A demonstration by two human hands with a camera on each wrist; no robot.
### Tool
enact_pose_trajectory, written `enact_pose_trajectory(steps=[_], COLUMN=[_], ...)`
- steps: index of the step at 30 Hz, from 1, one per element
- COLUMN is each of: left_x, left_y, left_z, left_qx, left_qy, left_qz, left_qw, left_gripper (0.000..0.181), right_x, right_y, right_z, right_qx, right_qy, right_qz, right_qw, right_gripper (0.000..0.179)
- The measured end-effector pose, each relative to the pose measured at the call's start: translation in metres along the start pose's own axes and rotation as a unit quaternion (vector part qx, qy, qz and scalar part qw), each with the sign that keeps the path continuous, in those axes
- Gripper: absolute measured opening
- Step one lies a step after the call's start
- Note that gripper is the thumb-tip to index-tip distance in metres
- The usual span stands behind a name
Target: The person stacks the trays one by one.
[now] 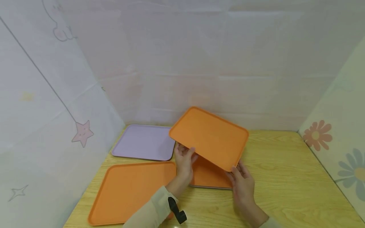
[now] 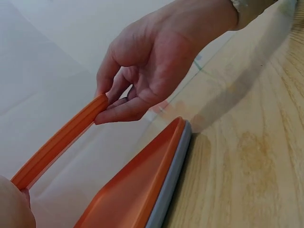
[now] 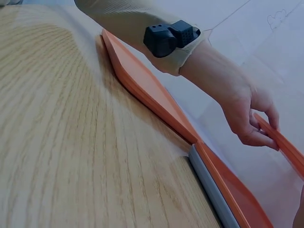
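On the tabletop (image 1: 299,177) lie a flat orange tray (image 1: 134,193) and, behind it, a lilac tray (image 1: 144,142); our left grip (image 1: 184,162) pinches the edge of a tilted orange tray (image 1: 210,136) above a lower orange tray (image 1: 209,176), and our right grip (image 1: 244,187) pinches the tilted one's nearest corner.

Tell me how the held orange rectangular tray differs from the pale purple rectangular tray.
The held orange rectangular tray is tilted; the pale purple rectangular tray lies flat. The orange one is gripped by the left hand and right hand; the purple one is untouched. Both have rounded corners.
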State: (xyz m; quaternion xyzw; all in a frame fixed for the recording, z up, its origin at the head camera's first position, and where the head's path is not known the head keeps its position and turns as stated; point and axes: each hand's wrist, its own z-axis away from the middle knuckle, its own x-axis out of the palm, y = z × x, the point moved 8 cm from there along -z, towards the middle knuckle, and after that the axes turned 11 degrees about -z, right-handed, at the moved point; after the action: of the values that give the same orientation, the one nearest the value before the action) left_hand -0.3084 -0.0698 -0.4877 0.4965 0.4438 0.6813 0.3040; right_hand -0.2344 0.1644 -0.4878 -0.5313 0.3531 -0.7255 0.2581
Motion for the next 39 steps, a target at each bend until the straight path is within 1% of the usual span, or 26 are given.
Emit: enact_pose_trajectory(steps=[3,6,8,11,13,17,18,20,22,23,25,28,31,35,39], left_x=[-0.002,-0.004,-0.005,-0.006,-0.008,-0.013,-0.014,-0.016,-0.018,-0.018,-0.019,-0.021,-0.021,-0.019,-0.016], left_y=[0.004,0.009,0.013,0.015,0.017,0.023,0.025,0.03,0.036,0.038,0.041,0.043,0.041,0.037,0.033], left_z=[-0.002,-0.004,-0.006,-0.009,-0.011,-0.018,-0.02,-0.023,-0.027,-0.029,-0.032,-0.037,-0.043,-0.045,-0.045], left_qx=[-0.005,-0.01,-0.013,-0.023,-0.032,-0.042,-0.043,-0.044,-0.046,-0.048,-0.051,-0.053,-0.056,-0.061,-0.067], left_qy=[0.002,0.0,-0.005,-0.018,-0.028,-0.059,-0.067,-0.086,-0.105,-0.114,-0.131,-0.156,-0.183,-0.224,-0.259], left_qz=[0.004,0.005,0.0,-0.004,-0.013,-0.023,-0.025,-0.03,-0.047,-0.057,-0.078,-0.107,-0.125,-0.153,-0.183], left_qw=[1.0,0.9999,0.9999,0.9996,0.999,0.9971,0.9965,0.9949,0.9924,0.9907,0.987,0.9806,0.9735,0.9605,0.9458], left_gripper=[0.073,0.075,0.074,0.075,0.074,0.072,0.071,0.071,0.071,0.071,0.071,0.071,0.07,0.067,0.064], right_x=[0.0,-0.001,-0.002,-0.009,-0.014,-0.025,-0.027,-0.029,-0.028,-0.027,-0.024,-0.019,-0.013,-0.004,0.003], right_y=[0.002,0.005,0.005,-0.001,-0.011,-0.041,-0.049,-0.064,-0.075,-0.08,-0.085,-0.087,-0.084,-0.073,-0.061], right_z=[0.002,0.002,0.002,-0.001,-0.005,-0.022,-0.028,-0.041,-0.054,-0.06,-0.071,-0.088,-0.1,-0.105,-0.1], right_qx=[0.007,0.026,0.039,0.059,0.061,0.054,0.053,0.063,0.077,0.087,0.103,0.125,0.144,0.174,0.196], right_qy=[-0.006,-0.02,-0.031,-0.037,-0.047,-0.068,-0.076,-0.09,-0.113,-0.128,-0.158,-0.201,-0.239,-0.276,-0.299], right_qz=[0.0,0.004,0.011,0.012,0.008,0.003,0.016,0.051,0.102,0.133,0.196,0.252,0.273,0.262,0.253], right_qw=[1.0,0.9995,0.9987,0.9975,0.997,0.9962,0.9955,0.9926,0.9853,0.979,0.9622,0.9383,0.9206,0.9084,0.899], right_gripper=[0.063,0.062,0.058,0.048,0.04,0.039,0.04,0.048,0.057,0.063,0.071,0.074,0.072,0.064,0.06])
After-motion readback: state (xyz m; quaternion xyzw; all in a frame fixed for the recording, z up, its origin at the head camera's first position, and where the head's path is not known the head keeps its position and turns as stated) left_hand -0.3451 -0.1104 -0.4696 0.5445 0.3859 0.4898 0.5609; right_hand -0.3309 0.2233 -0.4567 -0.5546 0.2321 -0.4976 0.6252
